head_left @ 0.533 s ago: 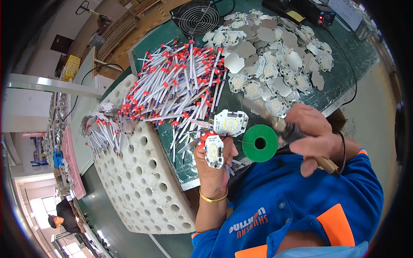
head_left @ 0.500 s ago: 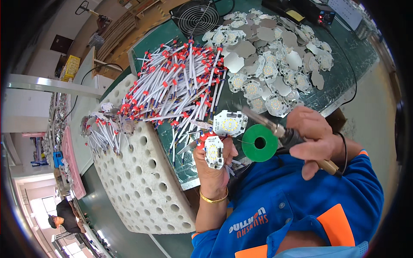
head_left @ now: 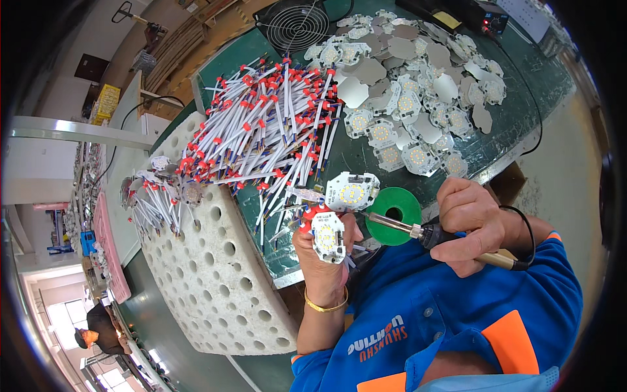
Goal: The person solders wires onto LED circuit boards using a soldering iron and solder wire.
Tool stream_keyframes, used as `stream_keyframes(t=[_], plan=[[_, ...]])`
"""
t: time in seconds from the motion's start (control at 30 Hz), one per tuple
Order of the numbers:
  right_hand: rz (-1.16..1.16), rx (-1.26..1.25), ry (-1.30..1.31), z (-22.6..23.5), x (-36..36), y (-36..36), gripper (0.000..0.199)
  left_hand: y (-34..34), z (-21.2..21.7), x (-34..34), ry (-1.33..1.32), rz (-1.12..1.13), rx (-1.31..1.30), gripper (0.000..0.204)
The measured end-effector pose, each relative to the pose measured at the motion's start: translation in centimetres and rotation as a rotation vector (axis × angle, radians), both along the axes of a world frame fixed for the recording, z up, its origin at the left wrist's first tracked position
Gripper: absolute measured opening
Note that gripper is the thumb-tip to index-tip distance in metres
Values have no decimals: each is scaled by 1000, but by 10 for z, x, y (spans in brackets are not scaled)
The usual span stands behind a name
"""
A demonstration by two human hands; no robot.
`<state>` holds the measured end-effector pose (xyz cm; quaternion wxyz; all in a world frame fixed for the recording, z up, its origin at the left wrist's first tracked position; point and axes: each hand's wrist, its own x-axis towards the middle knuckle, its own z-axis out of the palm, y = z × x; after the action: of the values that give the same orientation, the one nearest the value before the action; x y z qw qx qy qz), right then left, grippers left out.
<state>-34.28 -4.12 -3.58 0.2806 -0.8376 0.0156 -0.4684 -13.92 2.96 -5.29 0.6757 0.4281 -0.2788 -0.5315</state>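
Note:
My left hand is closed round white wires with red caps, whose ends carry octagonal LED boards. One LED board faces up at my fingers, and a second LED board sits just beyond it. In my right hand is a soldering iron, gripped by its handle with the metal tip pointing left. That tip lies over a green solder spool, close to the boards and my left fingertips. Whether it touches a board I cannot tell.
Many red-capped white wires are heaped on the green table, beside a pile of LED boards. A black fan and a soldering station stand behind. Left is a white perforated block holding finished pieces; a person works far off.
My right hand has moved down, bringing the soldering iron's tip lower, across the green spool and nearer the boards. The boards in my left hand have shifted slightly.

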Motion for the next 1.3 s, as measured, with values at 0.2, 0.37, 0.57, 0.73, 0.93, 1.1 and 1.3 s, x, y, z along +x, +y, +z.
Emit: stream_keyframes(t=[0.2, 0.37, 0.57, 0.73, 0.93, 1.1, 1.3], plan=[[-1, -10, 15, -1, 1, -1, 30, -1, 1, -3, 24, 15, -1, 11], [-5, -37, 29, -1, -1, -2, 29, 1, 3, -2, -35, 15, 42, 11], [-16, -38, 10, -4, 0, -1, 27, 1, 4, -6, -74, 37, 42, 11], [-45, -75, -22, -9, 1, -2, 25, -1, 6, -10, 61, 83, 30, 12], [-61, -158, 9, -13, 1, -4, 23, -4, 7, -8, 74, 47, 208, 10], [14, 29, -71, -1, -5, -4, 28, -3, 5, -4, 131, -8, 166, 14], [-19, 71, -64, 0, -5, -4, 31, -3, 4, -4, 247, -26, 173, 9]])
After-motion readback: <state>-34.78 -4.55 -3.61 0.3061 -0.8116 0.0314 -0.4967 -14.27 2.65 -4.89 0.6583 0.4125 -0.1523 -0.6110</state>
